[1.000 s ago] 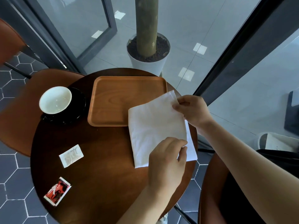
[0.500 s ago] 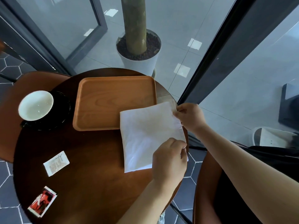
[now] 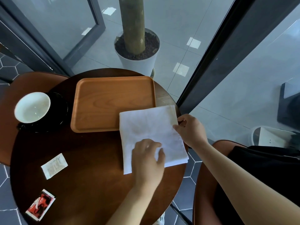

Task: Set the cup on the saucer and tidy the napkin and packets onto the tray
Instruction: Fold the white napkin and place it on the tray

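White folded cloth napkin lies on the round dark wooden table, corner overlapping the orange wooden tray. Left hand presses it, fingers spread; right hand pinches its edge. Best: flatten the crease, then lift it level onto the tray

A round dark wooden table fills the middle. At twelve o'clock behind glass stands a white planter holding a thick tree trunk. Brown chairs sit at nine and four o'clock on grey hexagonal floor tiles.
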Motion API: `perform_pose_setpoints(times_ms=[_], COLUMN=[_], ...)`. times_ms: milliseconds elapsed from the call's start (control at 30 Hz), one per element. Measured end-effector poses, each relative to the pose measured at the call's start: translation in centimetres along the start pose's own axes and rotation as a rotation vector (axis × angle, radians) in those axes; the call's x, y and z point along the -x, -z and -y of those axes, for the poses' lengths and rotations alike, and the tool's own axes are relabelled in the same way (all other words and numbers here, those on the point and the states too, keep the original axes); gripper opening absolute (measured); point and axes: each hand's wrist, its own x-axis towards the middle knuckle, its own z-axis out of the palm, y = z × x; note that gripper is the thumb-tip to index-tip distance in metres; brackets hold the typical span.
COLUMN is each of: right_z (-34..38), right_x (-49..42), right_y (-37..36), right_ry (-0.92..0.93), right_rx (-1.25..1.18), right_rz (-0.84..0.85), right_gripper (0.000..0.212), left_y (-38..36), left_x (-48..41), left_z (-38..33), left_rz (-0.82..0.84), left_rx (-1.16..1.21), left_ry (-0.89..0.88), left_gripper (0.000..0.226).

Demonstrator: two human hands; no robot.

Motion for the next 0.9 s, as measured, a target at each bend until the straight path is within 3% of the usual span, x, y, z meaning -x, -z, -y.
perform_pose_setpoints(times_ms=[167, 333, 667, 900], right_z=[-0.7, -1.6, -3.0, -3.4], right_x=[1.5, 3.1, 6.9, 8.1], right_y=[0.2, -0.4, -0.5, -0.4], right_ry=[-0.026, -0.07, -0.119, -0.159], right_rx=[-0.056, -0.073, 0.042, 0.094], right_rz=[-0.063, -0.033, -0.015, 0.04], right_gripper=[0.016, 0.026, 0.031, 0.035], left_y=[2.3, 3.3, 4.5, 5.3], left_x=[0.4, 0.9, -0.8, -0.7], left_z=[4.3, 5.2, 6.2, 6.4], left_rz=[-0.134, -0.026, 0.055, 0.122], left_rx=[-0.117, 0.0, 0.154, 0.261], left_ry=[0.23, 0.418, 0.678, 0.732], left_gripper=[0.034, 0.057, 0.047, 0.043])
